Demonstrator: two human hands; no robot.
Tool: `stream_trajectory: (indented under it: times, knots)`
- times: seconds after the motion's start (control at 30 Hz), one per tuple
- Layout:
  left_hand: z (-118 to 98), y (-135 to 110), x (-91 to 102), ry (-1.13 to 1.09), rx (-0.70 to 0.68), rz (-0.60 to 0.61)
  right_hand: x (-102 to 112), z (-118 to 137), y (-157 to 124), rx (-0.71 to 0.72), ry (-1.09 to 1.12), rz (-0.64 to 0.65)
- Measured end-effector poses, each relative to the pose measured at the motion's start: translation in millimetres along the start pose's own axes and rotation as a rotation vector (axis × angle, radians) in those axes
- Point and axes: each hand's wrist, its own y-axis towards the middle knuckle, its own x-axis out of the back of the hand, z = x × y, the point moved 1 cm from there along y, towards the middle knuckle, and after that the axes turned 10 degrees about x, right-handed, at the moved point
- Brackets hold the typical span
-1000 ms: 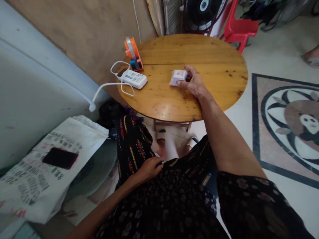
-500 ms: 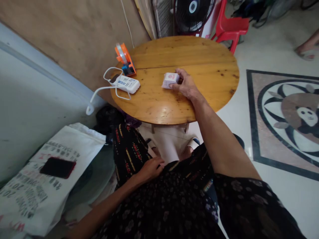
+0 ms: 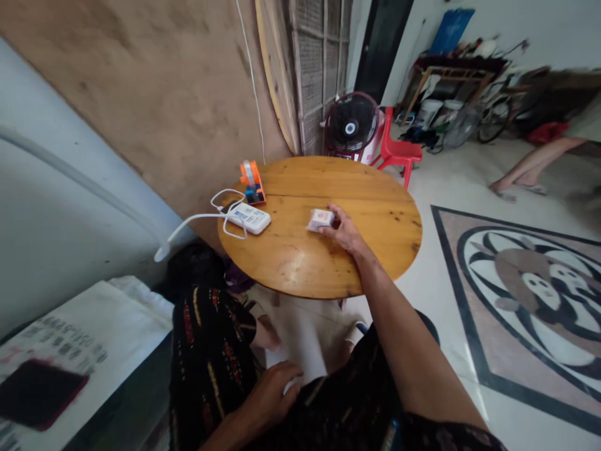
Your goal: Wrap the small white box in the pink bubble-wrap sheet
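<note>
My right hand (image 3: 345,229) is on the round table, its thumb and fingers closed around the right end of a small white box (image 3: 322,218). Red print shows on the box's top, and crinkled clear wrapping sticks out at its left end. The box rests on the wooden tabletop. Down at my lap, my left hand (image 3: 275,391) lies by my thigh with thumb and fingers apart, holding nothing that I can see.
On the table (image 3: 300,178), to the left, stand an orange tape dispenser (image 3: 253,181) and a white power strip (image 3: 251,217) with looped cable. A fan (image 3: 351,128) and red chair (image 3: 399,150) are behind. A phone (image 3: 42,391) lies on a white sack (image 3: 117,319).
My view has tilted up, so the table sits lower and more of the room shows. The right hand keeps its grip on the box; the left stays at my lap.
</note>
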Motion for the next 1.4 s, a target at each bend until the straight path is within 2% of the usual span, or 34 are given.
stream_trajectory:
  times: [0.1, 0.27, 0.33, 0.43, 0.57, 0.7, 0.77, 0.87, 0.93, 1.0, 1.07, 1.13, 1.23, 1.3, 1.4]
  knots:
    - [-22.1, 5.6, 32.8, -0.07, -0.071, -0.061, 0.0, 5.3, -1.5, -0.031, 0.012, 0.006]
    - [-55.7, 26.0, 103.1, -0.206, -0.159, -0.207, 0.6, 8.0, -1.8, -0.05, -0.017, -0.005]
    - [-65.0, 37.8, 126.0, -0.269, -0.171, -0.257, 0.8, 8.7, -2.0, -0.069, -0.006, -0.004]
    - [-76.3, 55.3, 151.9, -0.367, -0.111, -0.31, 0.8, 11.3, -2.8, -0.086, 0.013, 0.007]
    - [-92.2, 81.0, 181.3, -0.202, -0.19, -0.424, 0.2, 15.8, -3.6, -0.089, -0.004, 0.011]
    - [-101.3, 133.4, 207.8, -0.072, -0.193, -0.523, 0.2, 15.7, -2.6, -0.107, -0.014, 0.061]
    - [-103.5, 166.8, 216.7, -0.025, -0.223, -0.539, 1.9, 14.4, -1.4, -0.114, 0.01, 0.079]
    - [-103.9, 208.5, 223.3, -0.031, -0.259, -0.418, 6.3, 13.5, 0.8, -0.145, 0.059, 0.139]
    - [-101.7, 224.3, 225.1, -0.099, -0.292, -0.304, 9.8, 14.5, 2.6, -0.17, 0.068, 0.184]
    - [-97.8, 231.3, 226.0, -0.188, -0.334, -0.212, 13.2, 16.5, 5.1, -0.178, 0.031, 0.216]
    - [-93.7, 233.3, 226.6, -0.254, -0.37, -0.177, 15.5, 18.7, 8.4, -0.161, -0.051, 0.247]
    - [-91.2, 233.9, 227.2, -0.277, -0.388, -0.195, 15.7, 20.3, 12.3, -0.125, -0.125, 0.291]
    - [-92.3, 235.0, 227.7, -0.264, -0.374, -0.242, 12.9, 20.6, 16.2, -0.067, -0.096, 0.327]
    - [-94.9, 235.2, 227.4, -0.237, -0.354, -0.273, 10.9, 19.4, 16.0, -0.021, -0.123, 0.308]
    - [-98.4, 234.3, 226.2, -0.207, -0.333, -0.315, 9.9, 16.6, 12.8, 0.044, -0.303, 0.258]
